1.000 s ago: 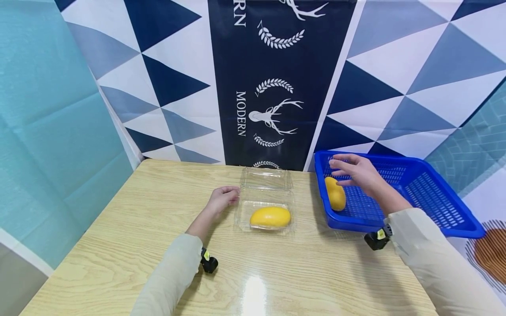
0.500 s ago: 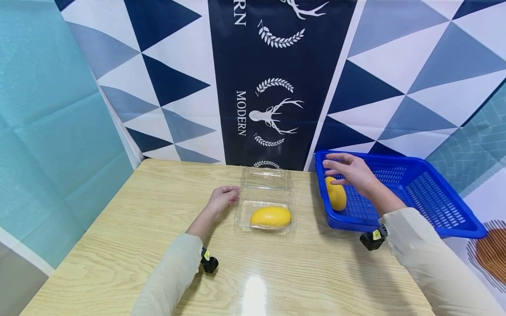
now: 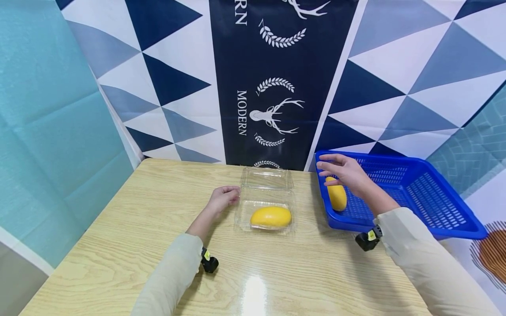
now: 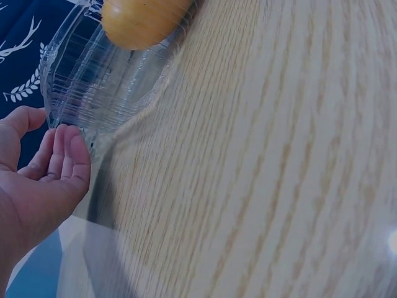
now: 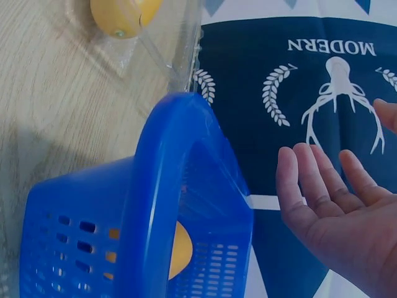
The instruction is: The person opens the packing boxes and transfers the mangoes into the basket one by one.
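Observation:
A clear plastic clamshell box (image 3: 264, 196) lies with its lid raised at the back of the table. Inside its base rests a yellow mango (image 3: 271, 217). My left hand (image 3: 222, 200) pinches the box's left rim between thumb and fingertips, as the left wrist view also shows. Over the left end of the blue basket (image 3: 428, 175) hovers my right hand (image 3: 345, 172), fingers spread and holding nothing. Below it, a second mango (image 3: 336, 197) lies in the basket against the left wall, its top partly hidden by the fingers.
The wooden table (image 3: 166, 245) spreads in front of and left of the box. A patterned cloth (image 3: 272, 87) hangs right behind the table, box and basket. The basket's raised rim (image 5: 152, 186) stands between the box and its mango.
My right hand has drifted slightly left over the basket, toward its left rim. The left hand, the box and both mangoes stay where they were.

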Tool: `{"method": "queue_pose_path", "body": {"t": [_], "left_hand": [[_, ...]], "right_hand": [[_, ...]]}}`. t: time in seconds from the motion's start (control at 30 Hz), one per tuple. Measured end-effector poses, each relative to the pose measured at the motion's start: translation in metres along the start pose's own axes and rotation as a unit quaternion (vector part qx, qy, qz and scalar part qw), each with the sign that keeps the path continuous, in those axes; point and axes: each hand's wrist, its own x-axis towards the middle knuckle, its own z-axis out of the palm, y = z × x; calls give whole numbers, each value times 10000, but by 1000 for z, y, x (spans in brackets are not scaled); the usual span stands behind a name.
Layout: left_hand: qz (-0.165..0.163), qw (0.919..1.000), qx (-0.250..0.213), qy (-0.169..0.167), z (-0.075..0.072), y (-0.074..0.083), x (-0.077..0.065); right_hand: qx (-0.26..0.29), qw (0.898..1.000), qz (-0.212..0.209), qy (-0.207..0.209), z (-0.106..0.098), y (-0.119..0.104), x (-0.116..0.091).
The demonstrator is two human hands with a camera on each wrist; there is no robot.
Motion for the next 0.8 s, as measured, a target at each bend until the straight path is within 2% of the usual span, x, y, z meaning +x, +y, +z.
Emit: {"method": "queue_pose_path", "body": {"t": [0.17,0.53,0.8], "left_hand": [[-31,9999,-31,151,1,-2,2],[-97,9999,-5,139,0,-2,3],[-18,9998,-29,180,1,-2,3]], "right_hand": [[1,10000,-27,-54,4,-4,0],[24,9999,17,-106,13,-7,3],[106,9998,70,-147,20,-10,6]]}}
